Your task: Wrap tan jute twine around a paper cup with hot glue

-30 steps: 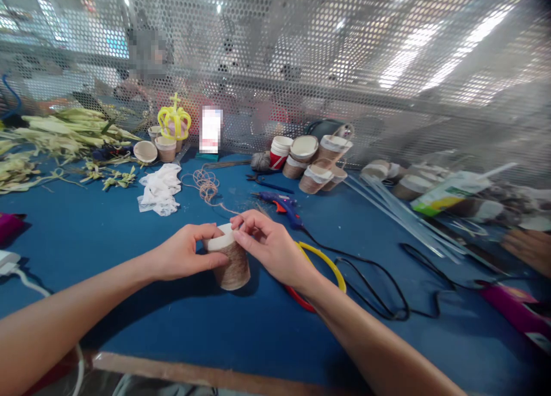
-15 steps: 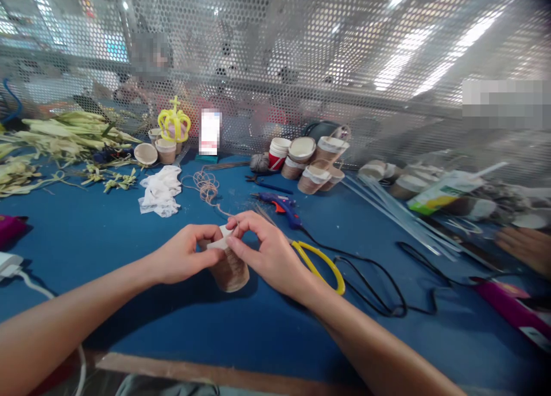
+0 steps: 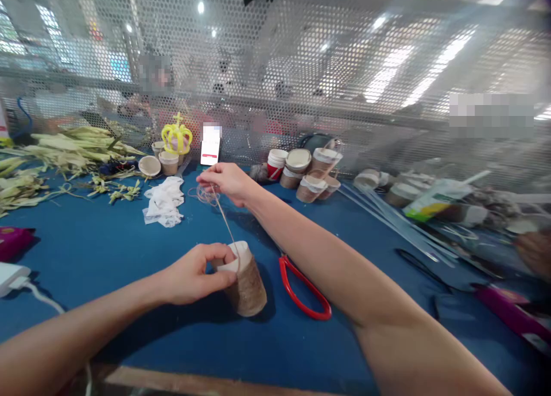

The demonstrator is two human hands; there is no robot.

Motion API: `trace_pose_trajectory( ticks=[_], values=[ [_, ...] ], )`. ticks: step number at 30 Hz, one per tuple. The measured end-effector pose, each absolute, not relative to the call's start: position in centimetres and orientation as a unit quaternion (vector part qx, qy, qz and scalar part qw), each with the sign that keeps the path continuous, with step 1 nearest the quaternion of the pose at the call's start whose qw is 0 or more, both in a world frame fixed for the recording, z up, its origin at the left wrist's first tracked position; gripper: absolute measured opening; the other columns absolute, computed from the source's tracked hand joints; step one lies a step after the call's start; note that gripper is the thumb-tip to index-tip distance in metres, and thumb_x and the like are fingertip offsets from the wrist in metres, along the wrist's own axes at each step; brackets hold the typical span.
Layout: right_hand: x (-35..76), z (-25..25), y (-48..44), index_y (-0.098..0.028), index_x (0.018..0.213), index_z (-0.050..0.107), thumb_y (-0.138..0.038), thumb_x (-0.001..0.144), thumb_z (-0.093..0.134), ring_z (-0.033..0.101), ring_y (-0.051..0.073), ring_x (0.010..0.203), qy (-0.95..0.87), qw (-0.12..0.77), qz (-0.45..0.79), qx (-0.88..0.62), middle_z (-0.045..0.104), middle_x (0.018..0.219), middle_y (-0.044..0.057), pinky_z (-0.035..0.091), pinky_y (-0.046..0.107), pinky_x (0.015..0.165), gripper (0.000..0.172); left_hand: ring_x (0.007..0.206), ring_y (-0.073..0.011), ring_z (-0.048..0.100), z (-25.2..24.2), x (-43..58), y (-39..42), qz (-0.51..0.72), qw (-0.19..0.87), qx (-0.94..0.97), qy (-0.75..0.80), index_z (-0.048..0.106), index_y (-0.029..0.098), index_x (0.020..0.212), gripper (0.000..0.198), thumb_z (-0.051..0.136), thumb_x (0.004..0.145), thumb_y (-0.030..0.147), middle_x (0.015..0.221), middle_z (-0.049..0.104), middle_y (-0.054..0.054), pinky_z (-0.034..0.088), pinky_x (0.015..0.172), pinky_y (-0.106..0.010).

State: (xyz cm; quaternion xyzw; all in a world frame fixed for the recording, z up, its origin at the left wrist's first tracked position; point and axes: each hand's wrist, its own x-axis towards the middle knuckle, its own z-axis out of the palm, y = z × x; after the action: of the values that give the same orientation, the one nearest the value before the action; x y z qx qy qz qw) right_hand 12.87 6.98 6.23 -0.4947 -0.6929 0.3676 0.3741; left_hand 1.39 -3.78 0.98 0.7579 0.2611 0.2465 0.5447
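Note:
My left hand (image 3: 202, 274) grips the rim of a paper cup (image 3: 247, 287), thumb outside and fingers inside. Brown twine wraps the cup's side, and its white rim is bare. The cup tilts with its mouth toward my left hand. From the rim, a strand of twine (image 3: 224, 217) runs taut up to my right hand (image 3: 226, 182), whose fingers are closed on it. Behind those fingers lies a loose twine coil (image 3: 202, 195), partly hidden. Scissors with a red handle (image 3: 301, 292) lie right of the cup, their other parts covered by my right forearm.
A crumpled white cloth (image 3: 165, 202) and corn husks (image 3: 81, 146) lie at left. At the back stand a phone (image 3: 210, 146), a yellow crown (image 3: 177, 136) and several wrapped cups (image 3: 310, 188). Glue sticks (image 3: 391, 224) and another person's hand (image 3: 534, 249) are at right.
My right hand has left the cup's rim and moved up and away, drawing the twine straight. My left hand stays on the cup. My right forearm now covers the glue gun.

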Motion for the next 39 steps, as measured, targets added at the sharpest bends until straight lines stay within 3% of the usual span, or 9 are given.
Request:
trace_pose_trajectory(
  ticks=[4, 10, 15, 19, 23, 29, 33, 37, 39],
  values=[
    [11.2, 7.1, 9.7, -0.011, 0.069, 0.058, -0.011, 0.075, 0.05, 0.059, 0.014, 0.081, -0.741, 0.346, 0.3, -0.491, 0.066, 0.079, 0.005, 0.045, 0.024, 0.07, 0.01, 0.068, -0.0121, 0.044, 0.2, 1.6, -3.4, 0.259, 0.576, 0.733, 0.253, 0.047, 0.014, 0.065, 0.013, 0.05, 0.074, 0.022, 0.071, 0.049, 0.0, 0.037, 0.065, -0.023],
    [11.8, 7.7, 7.8, -0.011, 0.055, 0.06, -0.016, 0.067, 0.064, 0.059, 0.011, 0.055, -0.808, 0.175, 0.333, -0.454, 0.064, 0.057, 0.002, 0.045, 0.018, 0.048, 0.013, 0.066, -0.0122, 0.044, -0.6, 1.6, -3.0, 0.283, 0.583, 0.711, 0.272, 0.046, 0.015, 0.064, 0.017, 0.051, 0.075, 0.026, 0.067, 0.048, 0.001, 0.036, 0.063, -0.023],
    [18.5, 9.3, 5.6, -0.011, 0.078, 0.057, -0.026, 0.087, 0.042, 0.061, 0.01, 0.062, -0.759, 0.221, 0.27, -0.549, 0.064, 0.08, 0.007, 0.047, 0.017, 0.048, 0.023, 0.066, -0.0123, 0.043, -0.4, 1.5, -3.0, 0.274, 0.551, 0.735, 0.286, 0.047, 0.015, 0.064, 0.017, 0.049, 0.077, 0.027, 0.067, 0.049, 0.001, 0.036, 0.063, -0.023],
    [25.0, 6.8, 4.3, -0.009, 0.076, 0.059, -0.024, 0.084, 0.05, 0.06, 0.015, 0.07, -0.682, 0.2, 0.182, -0.679, 0.062, 0.079, 0.009, 0.049, 0.026, 0.059, 0.019, 0.068, -0.013, 0.043, -0.3, 1.4, -2.9, 0.265, 0.516, 0.759, 0.295, 0.049, 0.015, 0.065, 0.017, 0.048, 0.077, 0.028, 0.069, 0.05, 0.001, 0.034, 0.064, -0.024],
    [28.3, 2.0, 3.2, -0.018, 0.108, 0.053, -0.028, 0.086, 0.049, 0.056, 0.018, 0.091, -0.621, 0.163, 0.173, -0.747, 0.055, 0.11, 0.007, 0.048, 0.036, 0.076, 0.024, 0.067, -0.0133, 0.043, -0.2, 1.4, -2.8, 0.25, 0.502, 0.772, 0.299, 0.049, 0.015, 0.066, 0.019, 0.046, 0.076, 0.03, 0.068, 0.049, 0.0, 0.033, 0.063, -0.025],
    [28.3, -0.3, 2.1, -0.016, 0.109, 0.053, -0.03, 0.086, 0.049, 0.056, 0.02, 0.093, -0.566, 0.227, 0.201, -0.767, 0.054, 0.111, 0.006, 0.047, 0.039, 0.077, 0.028, 0.069, -0.0148, 0.045, 0.1, 1.4, -2.9, 0.268, 0.48, 0.774, 0.314, 0.046, 0.015, 0.062, 0.019, 0.045, 0.074, 0.03, 0.071, 0.051, -0.002, 0.035, 0.065, -0.026],
    [27.6, 1.3, 0.8, -0.013, 0.104, 0.052, -0.024, 0.081, 0.054, 0.058, 0.015, 0.077, -0.539, 0.325, 0.237, -0.74, 0.059, 0.094, 0.006, 0.049, 0.031, 0.065, 0.026, 0.073, -0.0162, 0.048, 0.3, 1.5, -2.8, 0.283, 0.458, 0.774, 0.334, 0.048, 0.016, 0.064, 0.018, 0.045, 0.074, 0.03, 0.076, 0.055, -0.004, 0.037, 0.069, -0.027],
    [26.3, 3.3, -1.8, -0.015, 0.077, 0.052, -0.026, 0.075, 0.056, 0.051, 0.01, 0.053, -0.542, 0.396, 0.309, -0.674, 0.054, 0.061, -0.001, 0.042, 0.022, 0.049, 0.012, 0.074, -0.0165, 0.049, 0.4, 1.4, -2.6, 0.276, 0.436, 0.782, 0.349, 0.049, 0.016, 0.064, 0.017, 0.045, 0.074, 0.029, 0.075, 0.056, -0.003, 0.038, 0.07, -0.027],
    [25.5, 3.9, -3.2, -0.016, 0.063, 0.05, -0.034, 0.074, 0.055, 0.048, 0.008, 0.047, -0.551, 0.398, 0.36, -0.639, 0.052, 0.055, -0.001, 0.04, 0.022, 0.046, 0.022, 0.073, -0.0159, 0.049, 0.5, 1.4, -2.5, 0.266, 0.434, 0.786, 0.351, 0.049, 0.016, 0.066, 0.016, 0.045, 0.074, 0.029, 0.073, 0.055, -0.002, 0.038, 0.068, -0.026]
  ],
)
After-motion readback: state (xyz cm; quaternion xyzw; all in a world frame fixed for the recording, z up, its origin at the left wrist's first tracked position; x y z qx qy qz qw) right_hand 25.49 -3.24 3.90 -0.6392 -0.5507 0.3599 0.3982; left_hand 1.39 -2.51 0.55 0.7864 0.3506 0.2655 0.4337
